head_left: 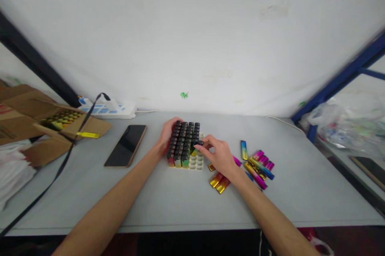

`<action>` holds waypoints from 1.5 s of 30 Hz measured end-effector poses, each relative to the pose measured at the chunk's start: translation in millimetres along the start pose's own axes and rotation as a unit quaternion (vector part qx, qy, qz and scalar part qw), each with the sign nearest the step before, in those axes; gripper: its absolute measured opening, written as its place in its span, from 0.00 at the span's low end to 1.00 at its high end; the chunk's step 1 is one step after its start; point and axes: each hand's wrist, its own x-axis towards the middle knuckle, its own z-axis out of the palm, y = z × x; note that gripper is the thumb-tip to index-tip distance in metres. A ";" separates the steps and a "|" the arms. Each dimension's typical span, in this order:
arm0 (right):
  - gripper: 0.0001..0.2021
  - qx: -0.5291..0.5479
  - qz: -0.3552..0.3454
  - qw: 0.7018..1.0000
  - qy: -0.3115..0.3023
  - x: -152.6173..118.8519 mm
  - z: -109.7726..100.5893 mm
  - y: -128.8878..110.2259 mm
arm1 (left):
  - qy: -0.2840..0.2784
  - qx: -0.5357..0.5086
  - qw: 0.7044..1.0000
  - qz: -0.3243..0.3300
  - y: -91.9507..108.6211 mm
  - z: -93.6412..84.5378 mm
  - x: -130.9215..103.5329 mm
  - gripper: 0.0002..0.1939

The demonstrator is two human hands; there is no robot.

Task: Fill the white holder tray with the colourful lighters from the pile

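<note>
A white tray [196, 163] holds several rows of upright lighters [180, 143] with black tops and coloured bodies. Empty slots show along its right side. My left hand [167, 135] grips the far left side of this block, its fingers partly hidden behind the lighters. Pinched between the thumb and fingers of my right hand [217, 152] is a tilted lighter [194, 150] with a black top and a yellow-green body, over the right part of the tray. Right of that hand lie loose shiny lighter-sized pieces [261, 164] in pink, gold and blue, some hidden under my forearm.
A black phone [126, 145] lies left of the tray. Behind it is a white power strip [108, 108]. An open cardboard box [72, 129] with yellow items stands far left, crossed by a dark strap [75, 137]. Plastic bags [333, 127] are at the right.
</note>
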 end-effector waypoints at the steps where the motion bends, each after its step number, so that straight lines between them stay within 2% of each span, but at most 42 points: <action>1: 0.14 -0.004 -0.004 1.000 -0.003 -0.2 0.2 0.4 | 0.001 -0.006 1.000 0.005 -1.1 -0.3 0.5 0.13; 12: 0.10 -0.094 -0.010 0.994 -0.052 -1.8 -0.4 -4.5 | -0.014 -0.019 0.999 0.030 -2.7 -1.0 0.3 0.11; 16: 0.08 -0.147 0.006 0.988 -0.047 -0.7 5.5 -13.0 | -0.015 -0.020 0.999 0.029 0.0 0.9 -0.3 0.11; 20: 0.11 -0.175 -0.004 0.983 -0.048 -2.7 4.9 -18.8 | -0.017 -0.019 0.999 0.031 0.6 0.8 -0.3 0.11; 23: 0.14 -0.161 0.011 0.987 -0.021 -9.7 -14.2 -11.8 | -0.020 -0.017 0.999 0.039 0.0 -0.6 -0.6 0.11; 25: 0.14 -0.188 0.060 0.980 0.022 -16.4 -37.4 1.2 | -0.022 -0.017 0.999 0.041 -0.7 -1.4 -0.6 0.11; 26: 0.13 -0.222 0.092 0.970 0.043 -19.9 -50.7 9.7 | -0.022 -0.017 0.999 0.041 -1.1 -1.6 -0.5 0.11; 28: 0.10 -0.317 0.177 0.929 0.067 -26.7 -76.0 28.0 | -0.022 -0.018 0.999 0.040 -1.6 -1.5 0.0 0.11; 30: 0.14 -0.386 0.255 0.885 0.059 -32.2 -94.2 44.4 | -0.021 -0.018 0.999 0.039 -1.7 -0.9 0.5 0.11; 32: 0.18 -0.407 0.292 0.865 0.037 -35.0 -102.4 56.1 | -0.020 -0.018 0.999 0.035 -1.6 -0.4 0.8 0.13; 34: 0.17 -0.385 0.289 0.876 0.018 -33.8 -103.1 62.2 | -0.019 -0.018 0.999 0.032 -1.3 -0.3 0.8 0.13; 37: 0.10 -0.313 0.221 0.924 0.011 -24.9 -99.3 60.4 | -0.020 -0.019 0.999 0.030 -1.2 -0.8 0.0 0.13; 39: 0.14 -0.222 0.165 0.961 0.023 -15.8 -96.2 51.9 | -0.022 -0.019 0.999 0.031 -1.7 -1.4 -0.6 0.13; 41: 0.19 -0.078 0.140 0.987 0.027 -5.8 -91.3 39.5 | -0.025 -0.020 0.999 0.031 -2.4 -2.1 -1.0 0.12; 43: 0.21 0.071 0.134 0.988 0.014 4.5 -83.2 27.1 | -0.027 -0.021 0.999 0.030 -3.3 -2.5 -1.0 0.13; 45: 0.22 0.154 0.128 0.980 0.001 13.9 -72.0 18.9 | -0.028 -0.023 0.999 0.028 -3.8 -2.7 -0.8 0.14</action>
